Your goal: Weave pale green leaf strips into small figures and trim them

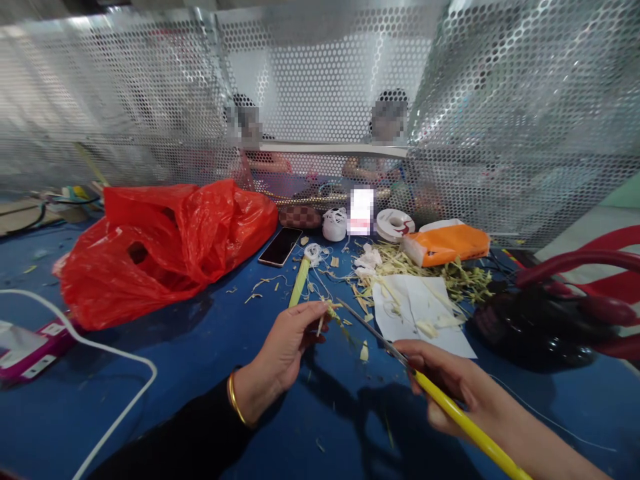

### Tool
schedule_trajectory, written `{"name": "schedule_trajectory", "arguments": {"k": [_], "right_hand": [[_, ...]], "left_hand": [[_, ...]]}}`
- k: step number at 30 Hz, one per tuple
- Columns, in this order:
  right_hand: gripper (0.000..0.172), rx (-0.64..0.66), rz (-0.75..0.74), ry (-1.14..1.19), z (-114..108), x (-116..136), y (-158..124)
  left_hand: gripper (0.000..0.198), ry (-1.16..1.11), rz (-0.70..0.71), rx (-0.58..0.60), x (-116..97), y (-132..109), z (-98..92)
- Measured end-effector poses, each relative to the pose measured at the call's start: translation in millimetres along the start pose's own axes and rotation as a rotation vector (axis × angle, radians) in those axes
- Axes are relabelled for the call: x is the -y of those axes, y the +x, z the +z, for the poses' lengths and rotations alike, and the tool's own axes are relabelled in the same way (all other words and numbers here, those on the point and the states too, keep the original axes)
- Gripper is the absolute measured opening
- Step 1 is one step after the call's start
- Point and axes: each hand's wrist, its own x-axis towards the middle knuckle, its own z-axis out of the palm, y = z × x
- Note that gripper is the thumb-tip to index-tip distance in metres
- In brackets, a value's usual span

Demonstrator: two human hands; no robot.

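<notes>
My left hand [287, 347], with a gold bangle at its wrist, is closed in a pinch on a small yellow-green plant-like piece [334, 313]. A short pale stick end [321, 325] pokes out below the fingertips. In my right hand [450, 387] is a slim pointed metal tool with a yellow handle [463, 417]. Its tip lies close beside the piece; whether they touch I cannot tell. Just beyond my left fingers, a flat green strip [300, 283] rests on the blue table [225, 353], near tangled white thread [314, 253].
A red plastic bag [165, 247] and phone [281, 247] lie left. A white spool [395, 225], orange packet [447, 244], plant scraps [465, 280] and white paper [417, 310] sit right, near a black pot-like object [540, 333]. Perforated metal panels [325, 73] stand behind; two people sit beyond.
</notes>
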Motion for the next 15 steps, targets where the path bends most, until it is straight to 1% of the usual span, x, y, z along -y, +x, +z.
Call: {"name": "schedule_trajectory", "arguments": {"k": [5,9,15], "right_hand": [[0.055,0.044,0.124,-0.017,-2,5,-5],[0.054,0.041,0.129,-0.003,7,2,-1],[0.050,0.031,0.152,-0.124,22,-5,3]], "left_hand": [[0.023,-0.013,0.001,-0.040,-4,2,-1.8],[0.026,-0.037,0.023,-0.077,-4,3,-2.5],[0.028,-0.068,0.042,-0.101,2,1,0.9]]}}
